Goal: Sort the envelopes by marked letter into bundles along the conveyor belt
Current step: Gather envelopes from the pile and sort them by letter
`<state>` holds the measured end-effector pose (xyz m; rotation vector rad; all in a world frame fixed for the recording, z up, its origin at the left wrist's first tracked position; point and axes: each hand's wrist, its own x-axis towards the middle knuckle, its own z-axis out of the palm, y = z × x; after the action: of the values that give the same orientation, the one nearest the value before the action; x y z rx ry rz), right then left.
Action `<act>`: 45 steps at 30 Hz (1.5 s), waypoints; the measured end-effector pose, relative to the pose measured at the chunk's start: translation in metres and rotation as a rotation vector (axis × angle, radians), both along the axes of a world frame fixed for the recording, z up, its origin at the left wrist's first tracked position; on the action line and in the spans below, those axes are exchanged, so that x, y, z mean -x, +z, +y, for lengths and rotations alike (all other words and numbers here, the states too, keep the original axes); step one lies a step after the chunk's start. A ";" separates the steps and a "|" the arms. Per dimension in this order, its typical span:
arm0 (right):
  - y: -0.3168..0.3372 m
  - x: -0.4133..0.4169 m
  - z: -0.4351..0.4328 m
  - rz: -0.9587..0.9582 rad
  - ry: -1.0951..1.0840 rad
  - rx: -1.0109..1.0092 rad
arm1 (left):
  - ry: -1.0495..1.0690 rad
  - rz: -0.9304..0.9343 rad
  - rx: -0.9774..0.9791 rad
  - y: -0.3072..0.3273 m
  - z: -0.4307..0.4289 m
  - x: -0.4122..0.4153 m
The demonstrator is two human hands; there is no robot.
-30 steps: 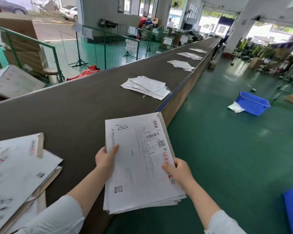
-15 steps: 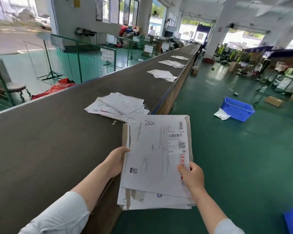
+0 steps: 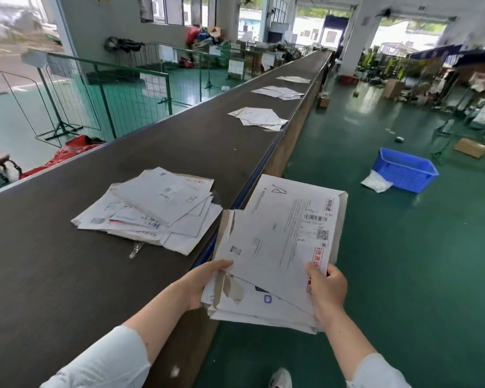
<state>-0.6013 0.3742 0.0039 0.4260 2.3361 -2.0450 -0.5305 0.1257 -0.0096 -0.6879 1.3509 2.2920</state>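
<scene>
Just off the conveyor belt (image 3: 67,275) edge, the left hand (image 3: 205,284) grips the envelope stack (image 3: 263,312) as support; the right hand (image 3: 328,287) pinches the top envelope (image 3: 280,233), marked A, probably to slide it free toward the nearest bundle (image 3: 151,211)

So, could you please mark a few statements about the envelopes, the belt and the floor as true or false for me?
1. The left hand and the right hand both hold the stack of envelopes. True.
2. The top envelope of that stack is marked B. False: its handwritten letter is an A.
3. Beyond the nearest bundle, a next bundle lies farther along the conveyor belt. True.
4. The blue crate stands on the belt. False: it stands on the green floor, apart from the belt.
5. The stack lies flat on the belt. False: the hands hold it up, mostly out past the belt's edge.
</scene>
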 end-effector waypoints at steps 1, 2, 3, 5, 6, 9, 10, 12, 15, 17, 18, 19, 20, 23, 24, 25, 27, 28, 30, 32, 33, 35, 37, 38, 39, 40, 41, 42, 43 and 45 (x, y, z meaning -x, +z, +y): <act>-0.001 0.035 0.000 -0.012 0.012 0.013 | 0.002 -0.009 0.042 0.001 0.002 0.032; -0.003 0.053 0.000 -0.024 0.010 0.005 | -0.003 -0.012 0.086 0.004 0.002 0.046; -0.003 0.088 0.003 -0.031 0.014 0.012 | -0.008 -0.003 0.115 0.006 0.007 0.078; 0.003 0.153 0.010 -0.021 0.053 0.009 | 0.019 0.029 0.140 0.015 0.017 0.137; 0.007 0.179 0.013 -0.018 0.058 0.003 | 0.039 0.046 0.144 0.021 0.022 0.158; 0.022 0.260 0.019 0.006 0.106 0.014 | 0.094 0.096 0.181 0.035 0.037 0.235; 0.026 0.280 0.019 0.008 0.112 0.010 | 0.118 0.107 0.199 0.039 0.039 0.253; 0.033 0.323 0.018 0.020 0.145 -0.008 | 0.159 0.118 0.207 0.039 0.040 0.292; 0.041 0.386 0.010 0.044 0.214 -0.020 | 0.181 0.134 0.162 0.038 0.031 0.350; 0.040 0.431 0.000 0.053 0.241 -0.038 | 0.187 0.147 0.157 0.036 0.024 0.389; 0.038 0.451 -0.004 0.054 0.251 -0.047 | 0.196 0.143 0.156 0.036 0.021 0.405; 0.037 0.476 -0.011 0.048 0.256 -0.058 | 0.204 0.135 0.157 0.033 0.016 0.431; 0.033 0.501 -0.017 0.053 0.261 -0.068 | 0.217 0.131 0.163 0.030 0.011 0.454; 0.033 0.569 -0.037 0.060 0.245 -0.079 | 0.230 0.147 0.198 0.023 -0.007 0.531; 0.033 0.594 -0.043 0.075 0.236 -0.077 | 0.227 0.155 0.199 0.024 -0.015 0.560; 0.037 0.624 -0.050 0.086 0.220 -0.078 | 0.219 0.169 0.192 0.024 -0.024 0.595; 0.046 0.682 -0.061 0.115 0.177 -0.083 | 0.198 0.223 0.197 0.031 -0.041 0.662; 0.051 0.696 -0.065 0.127 0.162 -0.075 | 0.197 0.259 0.224 0.035 -0.044 0.679; 0.056 0.747 -0.076 0.144 0.131 -0.052 | 0.216 0.329 0.281 0.034 -0.056 0.738; 0.057 0.780 -0.095 0.110 0.102 -0.027 | 0.249 0.344 0.402 0.030 -0.067 0.777; 0.055 0.791 -0.106 0.098 0.097 -0.033 | 0.270 0.324 0.460 0.025 -0.071 0.791; 0.050 0.821 -0.131 0.104 0.127 -0.066 | 0.288 0.289 0.525 0.018 -0.090 0.819; 0.046 0.847 -0.155 0.083 0.154 -0.107 | 0.247 0.253 0.535 0.011 -0.115 0.838; 0.044 0.859 -0.165 0.068 0.165 -0.123 | 0.222 0.241 0.535 0.009 -0.127 0.844; 0.040 0.872 -0.175 0.041 0.178 -0.131 | 0.209 0.235 0.530 0.007 -0.140 0.848; 0.035 0.883 -0.183 0.010 0.189 -0.133 | 0.210 0.230 0.528 0.004 -0.151 0.852; 0.031 0.899 -0.197 -0.007 0.212 -0.139 | 0.239 0.225 0.518 0.001 -0.162 0.857; 0.027 0.911 -0.208 -0.010 0.219 -0.144 | 0.259 0.225 0.507 0.000 -0.171 0.861; 0.024 0.922 -0.218 -0.003 0.214 -0.152 | 0.283 0.225 0.495 -0.001 -0.177 0.864; 0.014 0.950 -0.248 0.010 0.224 -0.158 | 0.371 0.205 0.462 -0.009 -0.193 0.871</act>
<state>-1.5512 0.1266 0.0176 0.1462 2.4339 -1.7771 -1.4018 -0.0678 -0.0187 -0.9315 2.0339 2.3943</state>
